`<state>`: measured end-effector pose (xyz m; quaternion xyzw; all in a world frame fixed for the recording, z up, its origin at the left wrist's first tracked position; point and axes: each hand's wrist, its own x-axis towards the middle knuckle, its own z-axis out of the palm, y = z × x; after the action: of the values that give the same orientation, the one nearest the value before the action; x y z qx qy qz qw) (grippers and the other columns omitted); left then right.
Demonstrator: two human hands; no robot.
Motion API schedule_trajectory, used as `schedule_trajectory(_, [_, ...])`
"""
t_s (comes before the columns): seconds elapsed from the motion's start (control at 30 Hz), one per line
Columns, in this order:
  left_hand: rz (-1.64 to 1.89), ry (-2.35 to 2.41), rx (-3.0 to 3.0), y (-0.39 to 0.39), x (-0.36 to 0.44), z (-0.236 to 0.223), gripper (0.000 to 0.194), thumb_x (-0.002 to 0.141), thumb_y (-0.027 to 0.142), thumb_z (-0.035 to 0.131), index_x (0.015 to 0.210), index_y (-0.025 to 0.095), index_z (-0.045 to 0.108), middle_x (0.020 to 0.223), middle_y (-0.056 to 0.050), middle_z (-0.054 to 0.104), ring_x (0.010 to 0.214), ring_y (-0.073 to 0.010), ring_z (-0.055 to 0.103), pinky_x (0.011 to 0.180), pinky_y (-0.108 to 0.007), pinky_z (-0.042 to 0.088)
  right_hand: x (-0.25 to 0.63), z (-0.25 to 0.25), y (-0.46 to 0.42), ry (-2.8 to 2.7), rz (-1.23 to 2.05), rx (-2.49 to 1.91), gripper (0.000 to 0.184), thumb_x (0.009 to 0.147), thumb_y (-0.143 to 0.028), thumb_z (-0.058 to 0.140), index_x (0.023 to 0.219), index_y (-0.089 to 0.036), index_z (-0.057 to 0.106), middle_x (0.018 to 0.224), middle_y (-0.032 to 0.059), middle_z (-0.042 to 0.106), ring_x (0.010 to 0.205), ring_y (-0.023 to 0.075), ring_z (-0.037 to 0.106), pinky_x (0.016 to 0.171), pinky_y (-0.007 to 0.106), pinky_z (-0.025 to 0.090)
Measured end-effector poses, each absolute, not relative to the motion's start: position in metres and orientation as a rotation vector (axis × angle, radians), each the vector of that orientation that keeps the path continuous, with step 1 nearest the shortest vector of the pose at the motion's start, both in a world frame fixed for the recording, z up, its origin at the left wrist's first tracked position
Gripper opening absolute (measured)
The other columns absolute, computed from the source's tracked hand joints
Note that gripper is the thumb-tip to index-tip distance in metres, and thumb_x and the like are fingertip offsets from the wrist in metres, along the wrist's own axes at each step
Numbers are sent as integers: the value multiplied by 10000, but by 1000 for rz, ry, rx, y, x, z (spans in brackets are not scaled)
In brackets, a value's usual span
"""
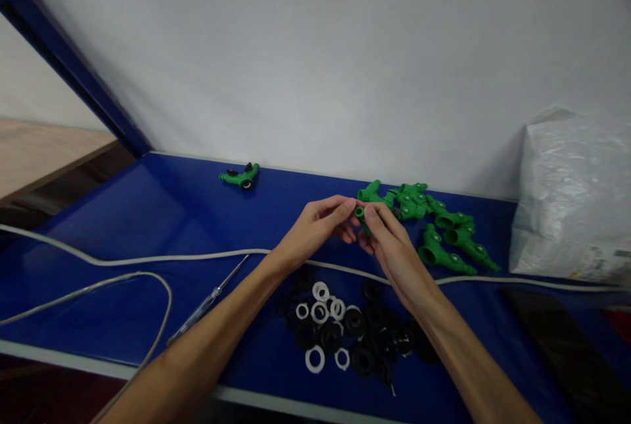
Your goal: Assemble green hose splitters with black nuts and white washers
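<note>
My left hand (331,220) and my right hand (387,230) meet above the blue table, fingers closed around a green plastic hose fitting (359,213). A round opening of the fitting faces me between the thumbs, while most of its body is hidden by my fingers. Just behind and to the right lie several green Y-shaped hose fittings (434,246) in a loose pile. Below my hands is a heap of white rings (315,359) and black rings (363,359), mixed with small black parts.
One green fitting with black parts (241,177) sits apart at the back left. A white cable (148,258) crosses the blue table (187,213) under my arms. A screwdriver (210,299) lies by my left forearm; a dark flat object (557,338) and a plastic-wrapped package (566,200) are right.
</note>
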<state>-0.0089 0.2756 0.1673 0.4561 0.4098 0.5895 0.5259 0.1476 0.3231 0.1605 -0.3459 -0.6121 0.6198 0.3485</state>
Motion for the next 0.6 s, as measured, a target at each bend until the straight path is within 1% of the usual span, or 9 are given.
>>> schedule_trajectory(0.1, [1427, 1154, 1346, 277, -10, 166, 359, 896, 459, 727, 1117, 178, 761, 931, -40, 699, 667, -98, 630, 676, -255, 522, 149, 158, 327, -1583, 1573, -932, 392, 920, -657, 607, 1107, -317, 659, 847, -25, 599, 692, 140, 485, 604, 288, 382])
schedule_trajectory(0.2, [1475, 1301, 1453, 277, -14, 165, 327, 907, 433, 716, 1131, 199, 762, 1030, -59, 710, 705, -109, 662, 708, -263, 541, 151, 159, 328, -1552, 1578, -916, 491, 913, -647, 622, 1316, -367, 614, 903, -10, 643, 689, 151, 544, 603, 305, 420])
schedule_trajectory(0.23, [1490, 1337, 1456, 277, -15, 165, 323, 916, 435, 704, 1126, 197, 762, 1038, -64, 717, 717, -115, 672, 717, -265, 547, 151, 160, 328, -1527, 1587, -909, 567, 910, -636, 635, 1416, -396, 549, 956, -2, 662, 698, 158, 577, 616, 317, 445])
schedule_trajectory(0.3, [1528, 1393, 1451, 278, -18, 164, 323, 921, 442, 696, 1111, 189, 761, 1037, -70, 734, 734, -125, 686, 724, -266, 553, 150, 164, 328, -1444, 1624, -891, 775, 897, -603, 673, 1578, -455, 333, 1083, 12, 682, 724, 172, 644, 658, 344, 498])
schedule_trajectory(0.37, [1570, 1422, 1462, 279, -20, 163, 323, 919, 445, 700, 1105, 188, 760, 1025, -68, 744, 735, -127, 691, 723, -263, 553, 149, 168, 328, -1327, 1681, -885, 955, 873, -561, 719, 1634, -472, 147, 1167, 20, 686, 751, 183, 700, 717, 372, 545])
schedule_trajectory(0.4, [1593, 1429, 1468, 279, -21, 162, 323, 917, 443, 702, 1108, 189, 759, 1025, -67, 744, 735, -126, 691, 722, -261, 553, 148, 169, 328, -1272, 1716, -885, 1006, 855, -534, 747, 1639, -463, 121, 1181, 21, 692, 764, 189, 721, 748, 382, 562])
schedule_trajectory(0.47, [1630, 1429, 1470, 280, -22, 161, 324, 918, 432, 705, 1122, 186, 754, 1026, -67, 742, 736, -124, 690, 722, -255, 551, 148, 172, 328, -1210, 1795, -871, 993, 808, -471, 810, 1621, -405, 244, 1159, 26, 715, 794, 206, 750, 798, 390, 581])
schedule_trajectory(0.53, [1649, 1410, 1453, 281, -23, 160, 335, 932, 420, 690, 1156, 176, 738, 1023, -69, 743, 743, -123, 687, 739, -256, 551, 148, 172, 328, -1217, 1859, -831, 838, 770, -409, 856, 1504, -322, 460, 1113, 38, 741, 840, 228, 765, 851, 403, 587])
schedule_trajectory(0.6, [1653, 1376, 1425, 282, -23, 159, 341, 954, 408, 662, 1190, 168, 717, 1018, -68, 750, 765, -128, 686, 769, -261, 551, 148, 171, 327, -1249, 1862, -794, 675, 750, -367, 879, 1351, -278, 585, 1108, 47, 754, 884, 242, 769, 914, 433, 585])
